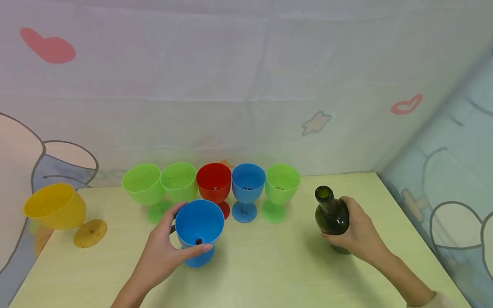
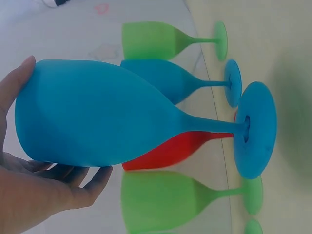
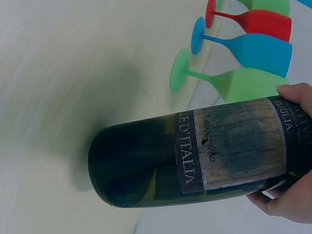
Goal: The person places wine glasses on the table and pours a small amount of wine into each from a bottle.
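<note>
Upright, a blue goblet (image 1: 199, 226) in left hand (image 1: 163, 252); right hand (image 1: 356, 233) grips dark-green bottle (image 1: 332, 214).

2 bare forearms; a pale sleeve cuff (image 1: 431, 299) shows at the right arm.

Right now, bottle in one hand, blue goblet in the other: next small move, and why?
Probably tip the bottle toward the blue goblet. The right hand grips the uncapped bottle; the left hand steadies the goblet, set forward of the row of goblets.

Upright blue goblet (image 1: 199, 226) and open dark-green wine bottle (image 1: 332, 214) stand on table.
</note>
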The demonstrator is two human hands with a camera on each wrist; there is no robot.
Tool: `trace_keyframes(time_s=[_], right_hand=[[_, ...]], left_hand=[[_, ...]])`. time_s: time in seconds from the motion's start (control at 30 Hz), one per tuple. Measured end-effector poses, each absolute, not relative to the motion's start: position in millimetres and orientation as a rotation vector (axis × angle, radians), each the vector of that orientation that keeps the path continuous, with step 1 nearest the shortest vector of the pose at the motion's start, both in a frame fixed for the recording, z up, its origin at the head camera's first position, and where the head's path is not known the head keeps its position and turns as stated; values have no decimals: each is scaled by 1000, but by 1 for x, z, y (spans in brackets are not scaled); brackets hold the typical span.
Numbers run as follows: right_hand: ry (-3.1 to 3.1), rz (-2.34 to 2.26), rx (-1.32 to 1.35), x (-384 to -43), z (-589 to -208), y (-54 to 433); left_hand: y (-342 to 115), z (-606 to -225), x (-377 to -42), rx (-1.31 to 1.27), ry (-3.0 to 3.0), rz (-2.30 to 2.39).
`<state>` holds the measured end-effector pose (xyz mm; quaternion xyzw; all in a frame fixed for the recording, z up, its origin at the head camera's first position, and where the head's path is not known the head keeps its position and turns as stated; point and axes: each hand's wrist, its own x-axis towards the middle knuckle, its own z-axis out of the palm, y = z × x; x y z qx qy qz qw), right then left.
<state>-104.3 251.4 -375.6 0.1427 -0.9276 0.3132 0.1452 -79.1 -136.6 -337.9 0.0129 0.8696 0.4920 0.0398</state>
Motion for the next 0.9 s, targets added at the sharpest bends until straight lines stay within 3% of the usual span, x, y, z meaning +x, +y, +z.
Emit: trace_keyframes(time_s=[0.9], right_hand=[[-2544, 114, 655, -101, -364, 217]], left_hand=[[-79, -343, -77, 256, 2557, 1516]])
